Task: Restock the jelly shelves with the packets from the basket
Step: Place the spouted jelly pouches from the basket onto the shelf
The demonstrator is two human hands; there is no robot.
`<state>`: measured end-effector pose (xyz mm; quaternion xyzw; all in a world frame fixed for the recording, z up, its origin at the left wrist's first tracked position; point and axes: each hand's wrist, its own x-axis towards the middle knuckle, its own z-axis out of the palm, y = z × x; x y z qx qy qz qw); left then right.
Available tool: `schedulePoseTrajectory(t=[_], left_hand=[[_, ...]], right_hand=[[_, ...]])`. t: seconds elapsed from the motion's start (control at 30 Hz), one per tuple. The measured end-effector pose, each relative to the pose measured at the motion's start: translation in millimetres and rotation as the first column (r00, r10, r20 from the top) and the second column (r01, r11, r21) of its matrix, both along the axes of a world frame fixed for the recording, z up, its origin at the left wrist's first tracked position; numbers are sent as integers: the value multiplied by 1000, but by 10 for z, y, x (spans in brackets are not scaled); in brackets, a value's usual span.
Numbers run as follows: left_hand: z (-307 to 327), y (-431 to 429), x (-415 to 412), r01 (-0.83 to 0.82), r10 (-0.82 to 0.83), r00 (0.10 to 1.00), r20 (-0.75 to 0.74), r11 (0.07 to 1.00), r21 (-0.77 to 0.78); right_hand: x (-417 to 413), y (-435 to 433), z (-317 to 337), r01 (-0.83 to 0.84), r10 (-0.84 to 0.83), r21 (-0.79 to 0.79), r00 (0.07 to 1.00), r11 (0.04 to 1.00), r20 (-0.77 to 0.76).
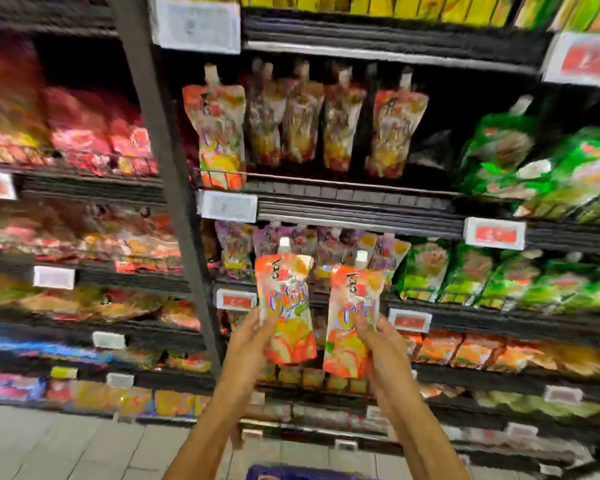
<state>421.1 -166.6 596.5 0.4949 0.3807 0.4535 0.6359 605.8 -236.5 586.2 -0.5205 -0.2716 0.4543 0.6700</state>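
Nearest, below both wrists at the bottom edge of view, a sliver of the blue basket (291, 474) showed; what it held could not be told. Above it the left hand (248, 344) gripped one orange spouted jelly packet, the left packet (288, 306), with its fingers (264, 327) curled round the lower left edge and the white cap uppermost. The right hand (378, 344) gripped the matching right packet (349, 327), fingers (362, 323) laid across the printed front. The two packets stood upright side by side, near each other but apart at the caps.

They looked like soft filled pouches: light enough for one hand each, floppy in the body, and glossy enough to slip. A hold low on the plump body, or at the stiffer neck under the cap, seemed safest.

Just beyond the fingertips, the middle shelf (465, 318) held purple packets (236, 244), with green packets (426, 271) off to the right of the right fingers. Higher above the fingers, the upper shelf (343, 202) carried a row of orange packets (219, 133) of the same kind, upright behind a wire rail. Dark room showed at the right end of that row, probably where the two belonged. Far left of the left fingers, past the upright post (167, 168), the goods were too blurred to name
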Motion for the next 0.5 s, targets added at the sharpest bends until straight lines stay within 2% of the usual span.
schedulePoseTrajectory(t=[0.17,0.33,0.43,0.5], left_hand=[[510,105,-73,-25,24,1000,11,975,223],[1009,287,-111,-44,44,999,9,906,422],[1292,427,-119,-23,29,1000,-5,868,496],[1430,520,-96,-82,88,996,15,843,531]], right_hand=[[-73,130,628,-38,25,143,996,989,86],[-57,193,1026,16,-67,242,976,970,206],[-28,230,1202,30,-100,274,965,961,243],[-13,251,1266,18,-91,290,966,957,241]])
